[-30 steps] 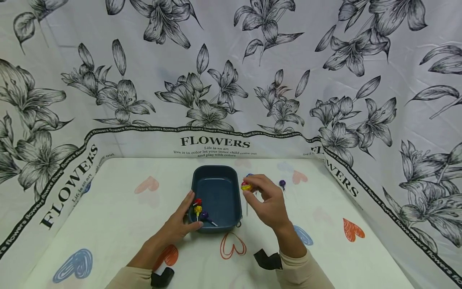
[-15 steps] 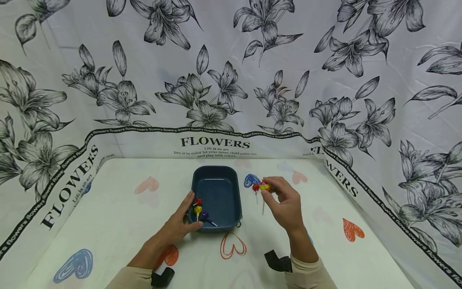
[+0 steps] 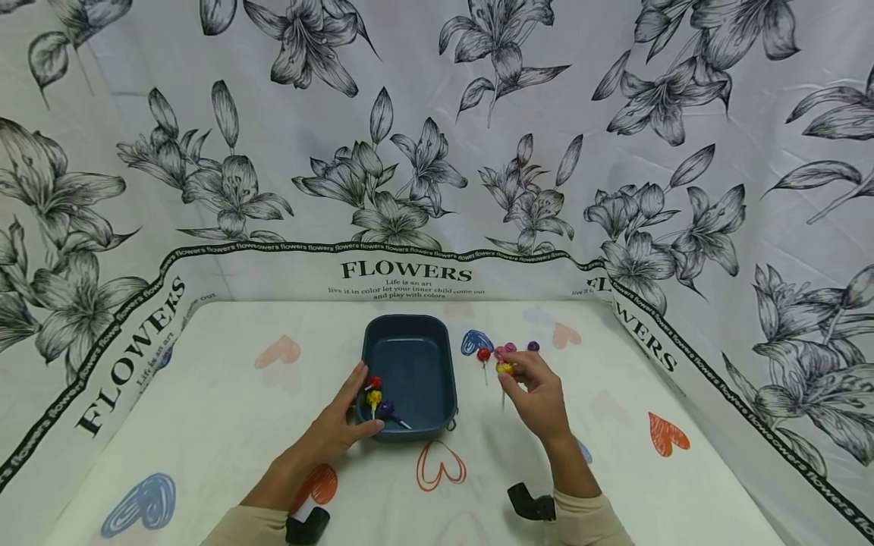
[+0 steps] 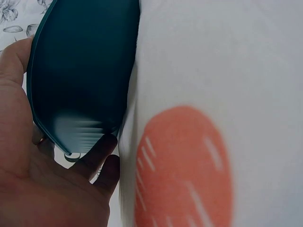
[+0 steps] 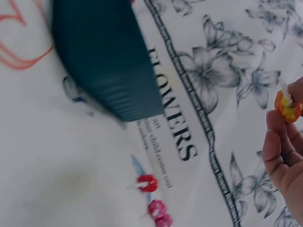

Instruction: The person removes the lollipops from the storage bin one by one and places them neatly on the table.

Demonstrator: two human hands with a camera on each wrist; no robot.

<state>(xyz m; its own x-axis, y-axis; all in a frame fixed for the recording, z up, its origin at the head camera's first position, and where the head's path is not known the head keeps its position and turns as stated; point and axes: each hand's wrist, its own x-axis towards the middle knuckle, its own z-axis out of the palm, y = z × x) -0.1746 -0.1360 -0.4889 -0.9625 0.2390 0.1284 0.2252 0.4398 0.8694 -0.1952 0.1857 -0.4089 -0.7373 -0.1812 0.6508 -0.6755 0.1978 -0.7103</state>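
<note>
My left hand [image 3: 341,415] holds the near-left corner of a dark blue tray [image 3: 426,379], its thumb at the near rim and its fingers along the left side. Inside that corner lie a red lollipop [image 3: 375,382], a yellow lollipop [image 3: 374,397] and a purple lollipop [image 3: 387,407]. To the right of the tray, my right hand [image 3: 541,394] pinches another yellow lollipop [image 3: 504,368] by its wrapped head, its white stick pointing down. The right wrist view shows this lollipop's orange-yellow wrapper [image 5: 287,108] at the fingertips.
Beyond the right hand, a red lollipop [image 3: 484,354], pink lollipops [image 3: 506,349] and a purple lollipop [image 3: 533,346] lie on the white cloth [image 3: 225,394] printed with hearts. A flower-patterned curtain [image 3: 410,189] hangs behind and along both sides.
The right hand, pinching the yellow lollipop, has moved right, away from the tray, then slightly nearer the person. Pink lollipops behind it show more fully. The left hand and tray stay still.
</note>
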